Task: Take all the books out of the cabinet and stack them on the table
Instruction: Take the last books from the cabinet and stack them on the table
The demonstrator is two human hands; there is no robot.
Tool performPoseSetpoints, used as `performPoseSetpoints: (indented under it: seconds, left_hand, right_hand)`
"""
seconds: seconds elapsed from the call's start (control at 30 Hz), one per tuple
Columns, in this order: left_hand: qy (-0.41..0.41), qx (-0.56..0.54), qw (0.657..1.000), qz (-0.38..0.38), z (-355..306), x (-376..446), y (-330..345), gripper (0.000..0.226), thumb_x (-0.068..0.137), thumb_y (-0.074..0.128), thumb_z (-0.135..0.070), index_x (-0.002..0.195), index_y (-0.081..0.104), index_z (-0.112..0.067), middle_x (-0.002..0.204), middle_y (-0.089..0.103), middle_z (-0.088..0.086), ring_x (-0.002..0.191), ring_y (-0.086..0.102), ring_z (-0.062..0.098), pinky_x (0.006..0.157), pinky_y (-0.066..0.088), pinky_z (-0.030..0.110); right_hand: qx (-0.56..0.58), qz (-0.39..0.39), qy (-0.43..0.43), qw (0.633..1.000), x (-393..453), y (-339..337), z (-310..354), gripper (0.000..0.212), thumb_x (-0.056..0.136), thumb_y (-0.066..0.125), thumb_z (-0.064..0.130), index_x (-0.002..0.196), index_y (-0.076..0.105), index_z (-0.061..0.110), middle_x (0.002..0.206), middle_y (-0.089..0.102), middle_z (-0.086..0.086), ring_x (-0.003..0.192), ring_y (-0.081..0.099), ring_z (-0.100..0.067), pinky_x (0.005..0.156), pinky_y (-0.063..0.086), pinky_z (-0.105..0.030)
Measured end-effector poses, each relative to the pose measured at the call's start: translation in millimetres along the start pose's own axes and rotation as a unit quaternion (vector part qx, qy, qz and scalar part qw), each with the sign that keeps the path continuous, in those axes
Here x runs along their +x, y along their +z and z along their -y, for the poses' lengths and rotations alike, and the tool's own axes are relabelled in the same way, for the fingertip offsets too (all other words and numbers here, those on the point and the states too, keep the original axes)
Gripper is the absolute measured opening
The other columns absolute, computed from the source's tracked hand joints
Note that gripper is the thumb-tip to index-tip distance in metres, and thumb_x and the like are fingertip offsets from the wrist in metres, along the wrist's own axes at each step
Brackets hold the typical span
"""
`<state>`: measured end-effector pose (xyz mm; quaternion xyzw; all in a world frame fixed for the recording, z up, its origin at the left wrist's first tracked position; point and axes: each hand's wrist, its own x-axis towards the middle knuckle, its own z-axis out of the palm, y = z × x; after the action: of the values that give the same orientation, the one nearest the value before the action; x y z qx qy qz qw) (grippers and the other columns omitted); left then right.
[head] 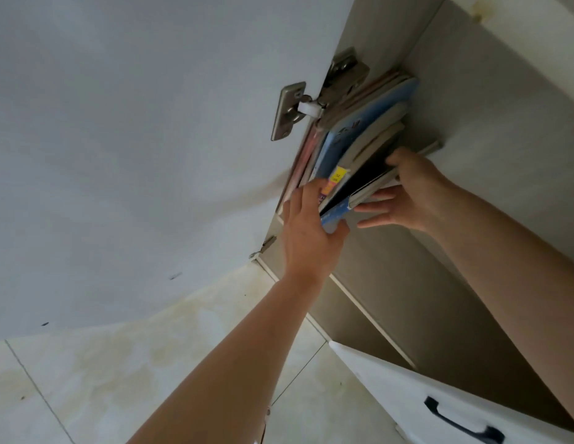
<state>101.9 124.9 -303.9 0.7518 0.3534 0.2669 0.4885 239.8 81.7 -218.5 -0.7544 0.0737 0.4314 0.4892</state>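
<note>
A row of several books (365, 133) stands leaning on a shelf inside the open cabinet (471, 129), with a blue cover on top and a yellow sticker near the lower end. My left hand (311, 229) grips the near ends of the books, thumb over the left side and fingers under the blue one. On the right side of the bundle, my right hand (410, 193) presses against it, thumb on the dark book and fingers spread below. The table is out of view.
The white cabinet door (135, 139) hangs open on the left, its metal hinge (292, 110) next to the books. An empty lower shelf (375, 325) runs below. Another white door with a black handle (461, 423) stands open at the lower right. Stained floor tiles lie below.
</note>
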Motion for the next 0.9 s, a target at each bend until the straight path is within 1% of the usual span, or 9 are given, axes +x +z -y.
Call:
performPoseSetpoints:
  seconds: [0.1,0.17,0.2,0.33,0.47,0.57,0.67,0.8,0.9]
  left_hand:
    - [0.075,0.042,0.996,0.032,4.3,-10.8,3.0,0.058,0.070,0.068,-0.008,0.124,0.052,-0.021,0.124,0.058,-0.001,0.113,0.051,0.023,0.089,0.052,0.041]
    - [0.130,0.087,0.987,0.049,8.6,-17.3,1.7,0.062,0.067,0.062,-0.003,0.126,0.054,-0.020,0.132,0.055,0.001,0.118,0.049,0.025,0.093,0.052,0.041]
    - [0.136,0.097,0.985,0.047,11.0,-17.7,-0.3,0.066,0.067,0.060,-0.001,0.130,0.053,-0.021,0.141,0.049,0.003,0.125,0.045,0.026,0.094,0.051,0.037]
    - [0.009,0.057,0.998,0.005,8.5,-6.2,-7.7,0.089,0.077,0.061,0.000,0.153,0.020,-0.024,0.160,0.023,-0.002,0.141,0.033,0.021,0.083,0.054,0.027]
    - [-0.060,-0.016,0.998,0.021,-3.2,0.1,0.1,0.098,0.082,0.064,-0.004,0.154,0.002,-0.026,0.162,0.017,-0.004,0.147,0.022,0.022,0.109,0.042,0.044]
    - [-0.084,-0.069,0.994,0.014,-9.2,4.2,6.3,0.106,0.077,0.073,-0.007,0.152,0.002,-0.032,0.158,0.019,-0.006,0.147,0.021,0.021,0.109,0.041,0.051]
    - [-0.061,-0.029,0.998,0.014,-10.5,8.2,8.8,0.109,0.073,0.076,-0.008,0.153,0.005,-0.027,0.156,0.018,-0.003,0.145,0.020,0.021,0.113,0.037,0.048]
    - [-0.020,-0.012,0.999,0.032,-2.9,4.9,9.2,0.090,0.068,0.067,-0.001,0.146,0.029,-0.024,0.138,0.036,0.003,0.129,0.037,0.023,0.099,0.049,0.046]
    - [-0.014,-0.021,0.996,0.085,11.7,-4.5,6.3,0.089,0.064,0.056,0.001,0.144,0.031,-0.029,0.131,0.040,0.000,0.119,0.046,0.023,0.087,0.055,0.045]
  right_hand:
    - [0.052,0.013,0.012,0.998,5.3,-4.1,11.1,0.059,0.080,0.058,0.065,0.120,0.050,0.021,0.115,0.058,-0.019,0.103,0.059,-0.047,0.083,0.046,-0.072]
    - [0.050,-0.023,0.019,0.998,10.5,-2.8,11.3,0.092,0.056,0.080,0.062,0.132,0.042,0.027,0.126,0.054,-0.017,0.105,0.058,-0.049,0.070,0.048,-0.074]
    - [0.039,-0.035,0.014,0.999,13.4,-2.9,8.4,0.096,0.053,0.085,0.053,0.133,0.040,0.027,0.129,0.053,-0.018,0.103,0.059,-0.048,0.063,0.050,-0.071]
    - [0.028,-0.074,0.007,0.997,14.9,-5.8,-0.5,0.081,0.071,0.081,0.038,0.133,0.032,0.021,0.120,0.055,-0.023,0.087,0.065,-0.047,0.053,0.053,-0.067]
    - [0.038,-0.063,0.013,0.997,15.0,-8.6,-1.6,0.091,0.060,0.085,0.044,0.133,0.034,0.022,0.122,0.054,-0.024,0.092,0.064,-0.050,0.056,0.052,-0.070]
    - [0.051,-0.039,0.011,0.998,12.7,-9.1,-1.6,0.103,0.048,0.088,0.051,0.133,0.037,0.025,0.126,0.054,-0.022,0.098,0.062,-0.051,0.061,0.050,-0.072]
    - [0.072,-0.016,0.010,0.997,10.9,-10.3,0.1,0.108,0.043,0.086,0.061,0.135,0.037,0.029,0.128,0.055,-0.019,0.102,0.062,-0.050,0.065,0.050,-0.073]
    - [0.060,0.019,0.007,0.998,0.2,-8.6,8.9,0.098,0.055,0.070,0.077,0.137,0.044,0.032,0.133,0.056,-0.016,0.109,0.058,-0.049,0.075,0.048,-0.075]
    - [0.044,0.043,0.003,0.998,-6.8,-9.7,19.1,0.087,0.066,0.053,0.083,0.133,0.052,0.027,0.126,0.061,-0.016,0.108,0.061,-0.046,0.080,0.048,-0.072]
